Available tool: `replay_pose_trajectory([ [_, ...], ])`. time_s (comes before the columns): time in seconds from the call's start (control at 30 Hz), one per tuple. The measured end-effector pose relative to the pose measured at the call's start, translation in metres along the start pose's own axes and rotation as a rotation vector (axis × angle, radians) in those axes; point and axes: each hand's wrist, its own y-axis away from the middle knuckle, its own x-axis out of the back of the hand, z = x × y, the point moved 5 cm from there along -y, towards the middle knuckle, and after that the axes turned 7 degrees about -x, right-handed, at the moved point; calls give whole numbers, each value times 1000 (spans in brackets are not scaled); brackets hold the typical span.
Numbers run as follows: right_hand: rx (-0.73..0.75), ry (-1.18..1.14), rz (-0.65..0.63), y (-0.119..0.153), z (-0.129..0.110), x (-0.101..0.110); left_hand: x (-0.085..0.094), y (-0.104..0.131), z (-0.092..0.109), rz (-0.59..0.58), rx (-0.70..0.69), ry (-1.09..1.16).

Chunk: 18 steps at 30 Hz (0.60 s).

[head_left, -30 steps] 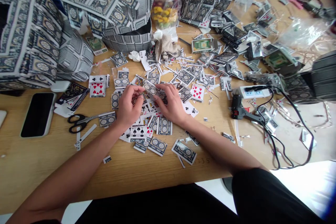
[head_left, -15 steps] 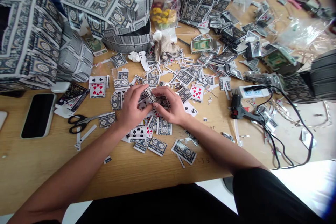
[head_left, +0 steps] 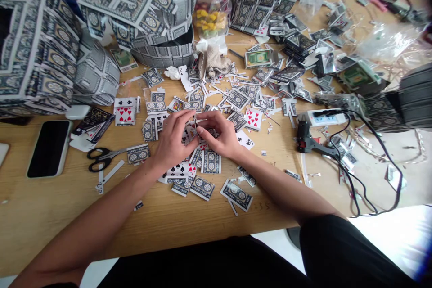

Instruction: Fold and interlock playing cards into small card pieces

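Observation:
Between the fingertips of both hands is a small playing card piece (head_left: 195, 122), turned nearly edge-on, so its printed face barely shows. My left hand (head_left: 176, 138) pinches it from the left with curled fingers. From the right, my right hand (head_left: 219, 134) grips it with thumb and index finger. Under and around the hands lie cut and whole playing cards, some face up, such as a nine of hearts (head_left: 253, 119), others with patterned backs, such as one card (head_left: 237, 195) near the front. Black-handled scissors (head_left: 103, 158) rest left of my left hand, their blades partly under a card.
A phone (head_left: 50, 148) lies at the left. Large woven card structures (head_left: 43, 49) stand at the back left. To the right are a glue gun (head_left: 313, 141), a power strip (head_left: 326, 118) and looping black cables. Card scraps and plastic bags (head_left: 388, 45) spread across the back right.
The card piece between my hands has turned from showing its patterned face to nearly edge-on. Both hands have shifted only slightly; the surrounding things stay in place.

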Motion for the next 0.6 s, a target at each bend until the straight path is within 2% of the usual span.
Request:
replay_pose_trajectory([
  [0.2,33,-32,21,2,4,-1,4,-2,-1,-37,59,160],
  [0.33,72,39,7,3,1,-1,7,-4,-7,4,138,208],
  [0.5,157,109,-24,2,-7,3,7,-5,-10,63,93,158],
  [0.6,160,133,-21,0,-8,7,8,-4,-10,82,84,140],
])
